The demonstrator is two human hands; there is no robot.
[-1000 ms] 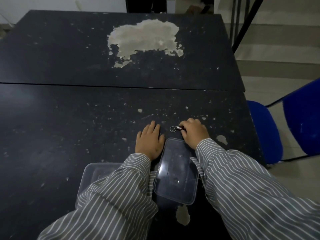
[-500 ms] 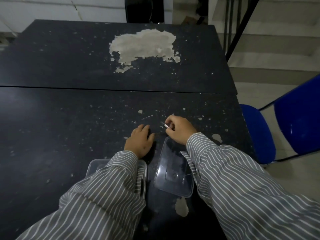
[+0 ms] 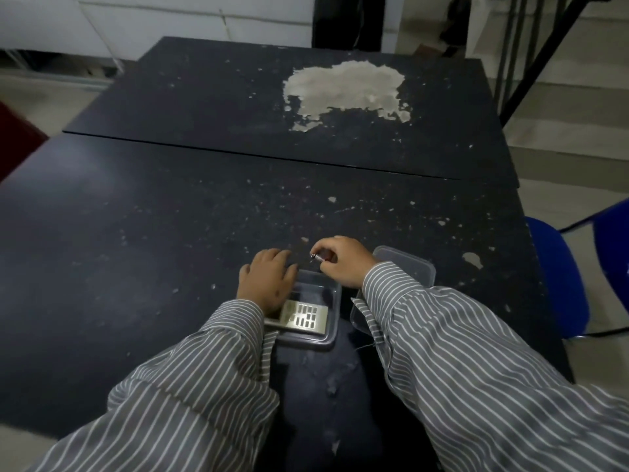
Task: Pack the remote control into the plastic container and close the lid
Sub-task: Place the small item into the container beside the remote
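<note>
Your remote control [image 3: 303, 316] is a flat, silver-grey slab with rows of small dark rectangular buttons, and it lies inside the clear plastic container [image 3: 335, 303], near the container's left and near walls. Its left end is hidden under your left hand [image 3: 269, 282], which rests palm down with fingers spread across the container's left rim and the desk [image 3: 136, 250]; it grips nothing I can make out. Your right hand [image 3: 342, 262] is closed in a pinch on a small metal piece [image 3: 316, 256] just beyond the container's far edge; what that piece is I cannot tell.

Compared with 0.5 s ago, the remote now shows in the container, where before your left sleeve covered that spot. The lid [image 3: 413, 269] now lies to the right of the container, mostly under your right forearm, with only its far rounded corner and a near edge showing. Your right hand has kept its pinch on the metal piece.

The container and lid are thin, see-through plastic with rounded corners and raised rims. The desk is 2 dark slabs butted together, matt and speckled, with a large pale patch [image 3: 345, 88] where the surface has flaked away at the far right. Your sleeves are soft grey cloth with thin white stripes. A blue chair [image 3: 558, 274] stands at the right.
</note>
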